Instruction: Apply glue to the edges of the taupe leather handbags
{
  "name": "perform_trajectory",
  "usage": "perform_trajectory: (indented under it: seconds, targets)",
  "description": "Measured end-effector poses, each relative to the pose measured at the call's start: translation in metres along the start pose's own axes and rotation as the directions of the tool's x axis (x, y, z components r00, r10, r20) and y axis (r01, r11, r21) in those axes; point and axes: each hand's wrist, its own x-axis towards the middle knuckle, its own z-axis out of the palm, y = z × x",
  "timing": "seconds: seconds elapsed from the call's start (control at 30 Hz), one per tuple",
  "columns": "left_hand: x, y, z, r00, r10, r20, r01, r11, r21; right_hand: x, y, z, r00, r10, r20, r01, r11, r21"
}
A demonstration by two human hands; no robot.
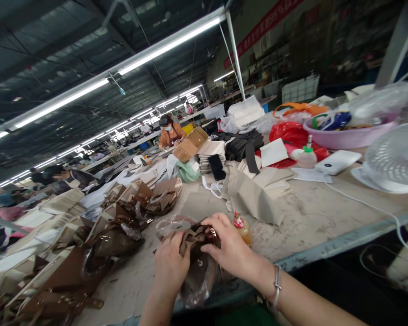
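Near the table's front edge lies a brown handbag (197,267), with metal fittings and clear plastic wrap around parts of it. My left hand (172,260) grips its upper edge on the left, thumb and fingers closed on the brown material. On the other side my right hand (226,242) holds the same edge, fingers curled over the top and thumb below. The bag's underside and far side are partly hidden by my hands. A small glue bottle (244,232) with a red cap and amber contents stands just right of my right hand.
Several brown bags (117,231) line the left side. Ahead are grey-beige sheets (248,192), a black phone (216,167) and stacked pieces. At right sit a white power bank (338,162) with a cable, a fan (396,156) and a pink basin (353,137). Co-workers (171,132) are farther back.
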Motion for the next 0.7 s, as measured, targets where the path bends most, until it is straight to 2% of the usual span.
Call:
perform_trajectory:
  seconds: [0.1, 0.2, 0.27, 0.33, 0.47, 0.53, 0.6, 0.7]
  targets:
    - [0.012, -0.005, -0.006, 0.989, -0.076, 0.131, 0.087, 0.993, -0.084, 0.005, 0.005, -0.004, 0.997, 0.064, -0.044, -0.063, 0.998, 0.025]
    - [0.021, -0.009, -0.012, 0.958, -0.115, 0.262, 0.158, 0.977, -0.146, 0.009, 0.013, -0.007, 0.982, 0.082, -0.169, -0.085, 0.996, -0.012]
    - [0.024, -0.011, -0.014, 0.938, -0.115, 0.327, 0.182, 0.966, -0.182, 0.011, 0.015, -0.007, 0.968, 0.064, -0.242, -0.08, 0.995, -0.054]
    - [0.025, -0.011, -0.014, 0.93, -0.083, 0.359, 0.17, 0.961, -0.217, 0.013, 0.016, -0.003, 0.961, 0.076, -0.266, -0.088, 0.995, -0.035]
    - [0.023, -0.007, -0.003, 0.949, 0.03, 0.313, 0.05, 0.968, -0.244, 0.011, 0.014, 0.013, 0.949, 0.243, -0.203, -0.185, 0.946, 0.265]
    - [0.019, -0.005, 0.005, 0.969, 0.054, 0.242, 0.008, 0.968, -0.25, 0.007, 0.01, 0.02, 0.957, 0.261, -0.129, -0.209, 0.923, 0.322]
    - [0.015, -0.005, 0.012, 0.985, 0.066, 0.161, -0.021, 0.963, -0.267, 0.003, 0.004, 0.024, 0.977, 0.211, -0.035, -0.197, 0.952, 0.236]
    - [0.01, -0.008, 0.019, 0.99, 0.11, 0.088, -0.079, 0.951, -0.298, -0.002, -0.006, 0.023, 0.983, 0.161, 0.089, -0.163, 0.987, 0.013]
